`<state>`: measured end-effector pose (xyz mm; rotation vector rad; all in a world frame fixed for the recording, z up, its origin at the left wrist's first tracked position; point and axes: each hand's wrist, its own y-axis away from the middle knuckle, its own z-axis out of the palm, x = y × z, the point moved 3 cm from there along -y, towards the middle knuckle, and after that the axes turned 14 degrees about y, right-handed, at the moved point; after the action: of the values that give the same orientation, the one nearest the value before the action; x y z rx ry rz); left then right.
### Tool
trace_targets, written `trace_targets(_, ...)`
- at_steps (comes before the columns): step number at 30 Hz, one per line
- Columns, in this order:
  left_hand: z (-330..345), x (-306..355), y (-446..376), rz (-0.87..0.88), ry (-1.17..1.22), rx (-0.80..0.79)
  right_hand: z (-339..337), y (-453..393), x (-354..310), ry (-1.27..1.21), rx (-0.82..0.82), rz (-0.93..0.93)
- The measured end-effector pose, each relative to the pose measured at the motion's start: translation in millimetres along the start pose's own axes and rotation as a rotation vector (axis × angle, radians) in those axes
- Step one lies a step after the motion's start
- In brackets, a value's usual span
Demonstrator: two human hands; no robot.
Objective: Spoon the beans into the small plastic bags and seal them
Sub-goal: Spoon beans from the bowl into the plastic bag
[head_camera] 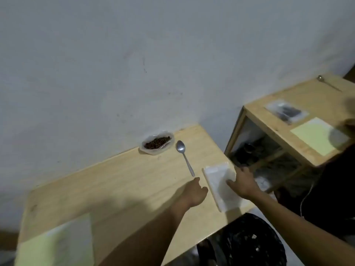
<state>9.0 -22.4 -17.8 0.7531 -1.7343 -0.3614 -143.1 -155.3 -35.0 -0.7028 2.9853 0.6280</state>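
Two bare hands reach over a pale wooden table (119, 181). The right hand (242, 184) lies at about four o'clock on the tabletop, its fingers straight and pressing flat on a stack of small plastic bags (221, 184) near the table's right edge. The left hand (194, 192) hovers just beside that stack, fingers loosely curled and grasping nothing, just short of the handle tip of a metal spoon (184, 157). The spoon lies with its bowl toward twelve o'clock. Just left of the spoon's bowl, at the wall, sits an open clear bag of dark beans (157, 143). A black bin (244, 242) stands below the table at five o'clock.
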Motion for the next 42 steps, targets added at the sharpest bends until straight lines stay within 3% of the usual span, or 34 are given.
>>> trace_targets(2,15,0,-5,-0.05,0.032,-0.037,5,6,6,-0.052,-0.048,0.114)
trace_targets(5,31,2,-7,-0.093,0.058,-0.063,17,11,9,-0.02,-0.132,0.12)
trace_targets(13,44,1,-14,-0.073,0.076,-0.072,23,21,8,-0.104,-0.051,0.131)
trace_targets(18,18,11,-1,0.053,0.276,0.206,0,24,-2,-0.527,0.146,0.106)
trace_targets(21,-16,15,8,0.148,0.434,0.311,-23,33,-25,-0.828,0.072,-0.011)
trace_targets(24,-51,17,19,0.208,0.556,0.318,-44,42,-58,-0.909,-0.022,-0.157)
trace_targets(30,-132,11,53,0.354,0.404,0.365,-97,45,-121,-1.101,-0.075,-0.342)
trace_targets(36,-195,-6,92,0.406,0.174,0.406,-123,59,-184,-0.994,-0.275,-0.49)
trace_targets(39,-213,-10,107,0.421,0.123,0.486,-125,65,-208,-1.016,-0.364,-0.496)
trace_targets(42,-221,-14,112,0.418,-0.062,0.668,-120,74,-228,-1.075,-0.46,-0.473)
